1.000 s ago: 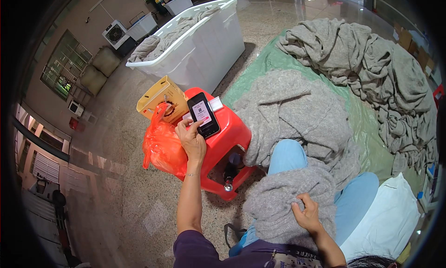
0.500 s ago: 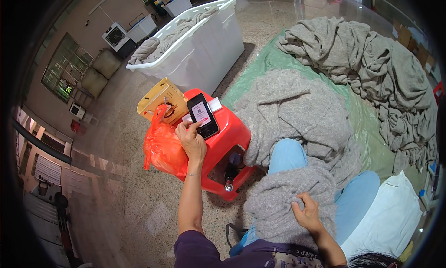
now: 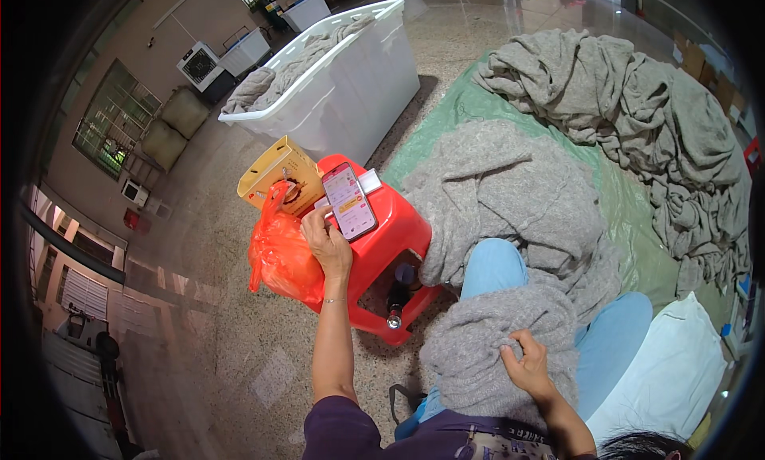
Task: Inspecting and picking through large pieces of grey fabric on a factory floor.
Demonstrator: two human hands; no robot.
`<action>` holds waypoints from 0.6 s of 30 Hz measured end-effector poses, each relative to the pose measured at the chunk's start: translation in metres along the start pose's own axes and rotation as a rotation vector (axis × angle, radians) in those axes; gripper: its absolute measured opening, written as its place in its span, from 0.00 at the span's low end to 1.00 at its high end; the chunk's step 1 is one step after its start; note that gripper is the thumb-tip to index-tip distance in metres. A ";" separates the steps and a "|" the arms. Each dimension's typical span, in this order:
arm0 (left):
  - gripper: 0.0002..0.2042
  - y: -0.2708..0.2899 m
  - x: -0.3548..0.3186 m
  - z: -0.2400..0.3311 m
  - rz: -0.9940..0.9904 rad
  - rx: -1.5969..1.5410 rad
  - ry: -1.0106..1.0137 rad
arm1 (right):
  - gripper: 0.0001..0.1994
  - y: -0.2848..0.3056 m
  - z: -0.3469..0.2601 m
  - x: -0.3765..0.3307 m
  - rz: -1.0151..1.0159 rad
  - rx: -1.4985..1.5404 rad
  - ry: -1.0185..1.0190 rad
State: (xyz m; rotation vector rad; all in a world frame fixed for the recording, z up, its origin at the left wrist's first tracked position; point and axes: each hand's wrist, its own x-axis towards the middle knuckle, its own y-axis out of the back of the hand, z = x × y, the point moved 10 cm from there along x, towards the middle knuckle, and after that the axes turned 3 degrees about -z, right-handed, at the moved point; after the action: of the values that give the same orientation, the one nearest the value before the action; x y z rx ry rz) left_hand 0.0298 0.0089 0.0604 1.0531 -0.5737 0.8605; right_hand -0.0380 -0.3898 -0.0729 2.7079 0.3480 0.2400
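A speckled stone floor carries a green sheet (image 3: 629,213) heaped with grey cloths, a white bin (image 3: 351,93) and a red plastic stool (image 3: 390,245). A smartphone (image 3: 349,200) lies lit on the stool; the left hand (image 3: 327,245) reaches out, fingers seemingly touching its lower edge, not clasping it. The right hand (image 3: 527,366) pinches the grey cloth (image 3: 486,348) on the lap.

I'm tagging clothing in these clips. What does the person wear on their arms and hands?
Both forearms are bare, and no gloves are worn. The left hand has a thin bracelet at the wrist, and a dark purple short sleeve covers the upper arm. The right hand shows no ring or watch.
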 end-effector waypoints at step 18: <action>0.12 -0.001 -0.001 0.002 -0.040 0.034 0.008 | 0.09 0.000 0.002 -0.001 0.014 0.026 -0.014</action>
State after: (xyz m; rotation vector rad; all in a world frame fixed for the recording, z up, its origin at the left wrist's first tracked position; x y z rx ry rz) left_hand 0.0298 0.0066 0.0606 1.0885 -0.5315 0.8412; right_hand -0.0381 -0.3906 -0.0751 2.7372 0.3298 0.2219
